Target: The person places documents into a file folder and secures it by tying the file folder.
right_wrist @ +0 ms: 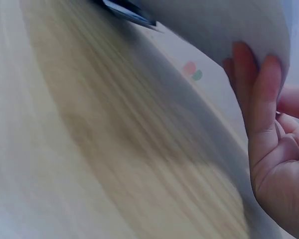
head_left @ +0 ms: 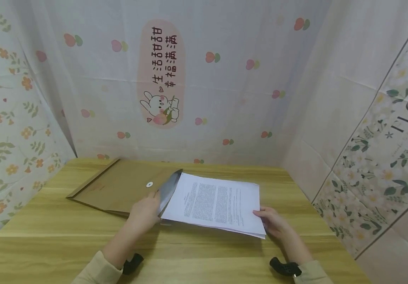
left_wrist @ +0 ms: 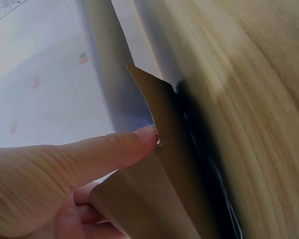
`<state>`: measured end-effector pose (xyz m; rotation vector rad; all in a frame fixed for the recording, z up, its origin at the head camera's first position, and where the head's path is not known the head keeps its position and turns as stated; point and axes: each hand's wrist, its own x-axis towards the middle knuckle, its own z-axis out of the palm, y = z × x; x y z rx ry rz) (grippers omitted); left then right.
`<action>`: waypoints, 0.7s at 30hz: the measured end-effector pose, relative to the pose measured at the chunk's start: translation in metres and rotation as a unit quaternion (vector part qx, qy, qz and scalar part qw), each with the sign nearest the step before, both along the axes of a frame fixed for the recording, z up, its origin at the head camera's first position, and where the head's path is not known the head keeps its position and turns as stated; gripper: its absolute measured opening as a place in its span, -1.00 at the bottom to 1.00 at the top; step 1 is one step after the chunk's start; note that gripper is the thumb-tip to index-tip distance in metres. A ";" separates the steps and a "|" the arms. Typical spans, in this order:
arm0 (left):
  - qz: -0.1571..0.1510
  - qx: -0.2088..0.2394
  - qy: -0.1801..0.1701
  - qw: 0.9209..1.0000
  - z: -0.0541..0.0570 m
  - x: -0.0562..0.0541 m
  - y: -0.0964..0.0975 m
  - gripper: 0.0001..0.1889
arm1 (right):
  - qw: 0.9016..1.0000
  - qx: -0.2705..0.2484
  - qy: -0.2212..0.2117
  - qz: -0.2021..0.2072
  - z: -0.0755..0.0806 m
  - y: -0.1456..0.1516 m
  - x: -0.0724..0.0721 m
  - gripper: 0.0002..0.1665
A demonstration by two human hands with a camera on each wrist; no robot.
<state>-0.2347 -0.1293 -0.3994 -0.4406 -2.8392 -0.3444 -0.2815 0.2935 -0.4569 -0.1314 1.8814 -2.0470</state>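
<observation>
A brown paper document envelope [head_left: 122,181] with a white round button lies at the left of the table, its mouth facing right and gaping. My left hand [head_left: 145,211] grips the near side of that mouth; in the left wrist view the thumb [left_wrist: 114,149] presses on the envelope's edge [left_wrist: 154,194]. Printed sheets of paper [head_left: 218,203] stretch rightward from the mouth, their left edge right at the opening. The right hand [head_left: 276,224] pinches the sheets at their right edge, thumb on top. From below, the right wrist view shows fingers [right_wrist: 264,94] under the paper [right_wrist: 204,30].
The wooden table [head_left: 204,256] runs under everything. A printed cloth [head_left: 243,98] hangs behind its far edge, with more floral cloth [head_left: 15,118] on the left and a floral panel [head_left: 377,177] on the right. Black bands [head_left: 284,268] circle both wrists.
</observation>
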 end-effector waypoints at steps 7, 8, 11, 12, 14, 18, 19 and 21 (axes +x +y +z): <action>0.002 0.009 0.011 1.000 -0.001 -0.002 -0.001 -0.06 | 1.000 -0.026 0.003 -0.015 0.000 -0.012 0.000 -0.81; 0.003 0.011 0.010 1.000 0.000 -0.002 0.000 -0.06 | 1.000 -0.027 0.004 -0.013 0.000 -0.013 0.001 -0.80; 0.011 0.018 0.006 1.000 0.001 -0.003 0.000 -0.07 | 1.000 -0.020 0.009 -0.008 -0.001 -0.015 0.002 -0.81; 0.014 0.019 0.007 1.000 0.001 -0.004 0.001 -0.08 | 1.000 -0.017 0.011 -0.006 -0.001 -0.016 0.002 -0.82; 0.015 0.021 0.008 1.000 0.002 -0.003 0.001 -0.08 | 1.000 -0.007 0.012 -0.002 0.000 -0.018 0.002 -0.85; 0.010 0.021 0.002 1.000 0.003 -0.002 0.003 -0.05 | 1.000 -0.002 0.010 -0.008 0.000 -0.024 0.002 -0.86; 0.009 0.023 -0.002 1.000 0.003 -0.002 0.004 -0.05 | 1.000 -0.002 0.010 -0.011 0.000 -0.027 0.001 -0.86; 0.007 0.025 -0.007 1.000 0.004 -0.002 0.005 -0.04 | 1.000 -0.004 0.010 -0.018 0.000 -0.031 0.001 -0.82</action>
